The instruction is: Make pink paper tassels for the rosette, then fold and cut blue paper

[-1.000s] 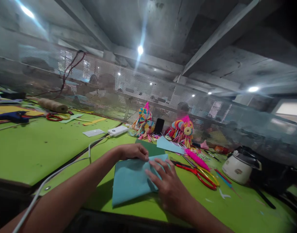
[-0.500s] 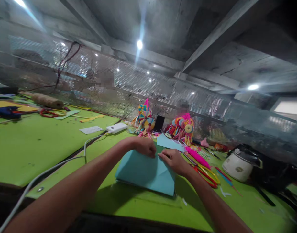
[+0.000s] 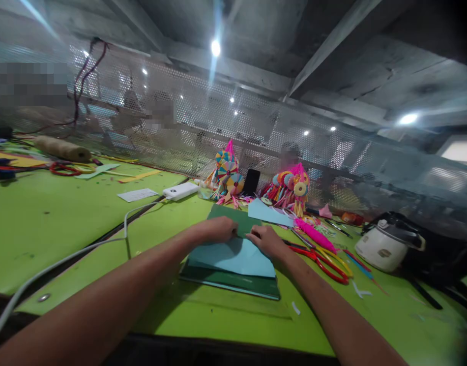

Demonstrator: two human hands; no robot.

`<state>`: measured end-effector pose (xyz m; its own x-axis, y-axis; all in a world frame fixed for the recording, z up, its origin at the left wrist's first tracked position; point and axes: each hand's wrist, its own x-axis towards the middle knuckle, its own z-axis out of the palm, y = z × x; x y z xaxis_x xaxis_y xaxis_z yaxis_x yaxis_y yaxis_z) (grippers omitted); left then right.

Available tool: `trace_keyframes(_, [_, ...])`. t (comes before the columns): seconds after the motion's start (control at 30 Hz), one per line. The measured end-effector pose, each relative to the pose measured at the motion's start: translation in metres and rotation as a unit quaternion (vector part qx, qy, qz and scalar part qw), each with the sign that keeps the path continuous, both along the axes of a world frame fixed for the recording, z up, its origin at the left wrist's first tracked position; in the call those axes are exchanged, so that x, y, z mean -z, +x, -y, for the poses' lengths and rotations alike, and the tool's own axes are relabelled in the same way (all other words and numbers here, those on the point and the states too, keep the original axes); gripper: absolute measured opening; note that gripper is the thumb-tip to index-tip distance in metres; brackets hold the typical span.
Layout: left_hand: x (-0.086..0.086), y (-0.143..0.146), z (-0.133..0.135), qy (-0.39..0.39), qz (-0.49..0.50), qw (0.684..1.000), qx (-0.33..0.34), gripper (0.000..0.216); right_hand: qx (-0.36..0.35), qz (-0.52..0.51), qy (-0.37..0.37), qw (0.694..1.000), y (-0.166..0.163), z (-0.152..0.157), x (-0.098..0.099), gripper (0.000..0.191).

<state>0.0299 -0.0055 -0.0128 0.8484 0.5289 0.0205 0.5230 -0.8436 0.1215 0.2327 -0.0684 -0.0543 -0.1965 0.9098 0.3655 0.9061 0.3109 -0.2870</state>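
Observation:
Both hands pinch the far edge of a light blue sheet of paper (image 3: pixel 233 259), whose near edge lifts a little off the surface below. Beneath it lies a dark green flat book or board (image 3: pixel 233 285), showing at the front and behind my hands. My left hand (image 3: pixel 222 230) is closed at the paper's far edge, knuckles up. Just to its right, my right hand (image 3: pixel 267 240) grips the same edge between thumb and fingers. Red-handled scissors (image 3: pixel 325 263) lie right of my right hand, beside a yellow-handled pair (image 3: pixel 338 260).
Behind the hands are another blue paper piece (image 3: pixel 269 212), colourful hanging ornaments (image 3: pixel 229 173), a phone (image 3: pixel 252 182) and a pink yarn bundle (image 3: pixel 315 235). A white power bank (image 3: pixel 180 191) with cable sits left. A white pot (image 3: pixel 382 246) stands right; a twine roll (image 3: pixel 61 148) lies far left.
The blue paper has shifted away from me along with my hands, uncovering the green surface at its front. The camera view has tilted slightly.

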Motion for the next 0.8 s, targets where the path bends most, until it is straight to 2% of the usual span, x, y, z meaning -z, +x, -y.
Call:
trace_keyframes(0.1, [0.006,0.001,0.001,0.025,0.007,1.0,-0.014,0.023,-0.001,0.013,0.043,0.999,-0.007,0.007,-0.005,0.02])
trace_keyframes(0.23, [0.013,0.004,-0.005,0.032,0.03,0.999,0.003,0.021,-0.061,0.025,0.104,0.992,-0.022,0.017,-0.011,0.013])
trace_keyframes(0.33, [0.016,0.007,-0.012,0.024,0.05,0.998,-0.004,0.019,-0.091,0.028,0.092,0.991,-0.028,0.019,-0.009,0.013])
trace_keyframes(0.5, [0.022,0.007,-0.017,0.031,0.063,0.997,-0.017,0.017,-0.088,0.029,0.065,0.994,-0.028,0.018,-0.003,0.015])
trace_keyframes(0.8, [0.036,0.008,-0.004,0.112,0.11,0.987,-0.047,0.021,-0.07,0.061,0.048,0.995,-0.04,0.032,-0.006,0.016])
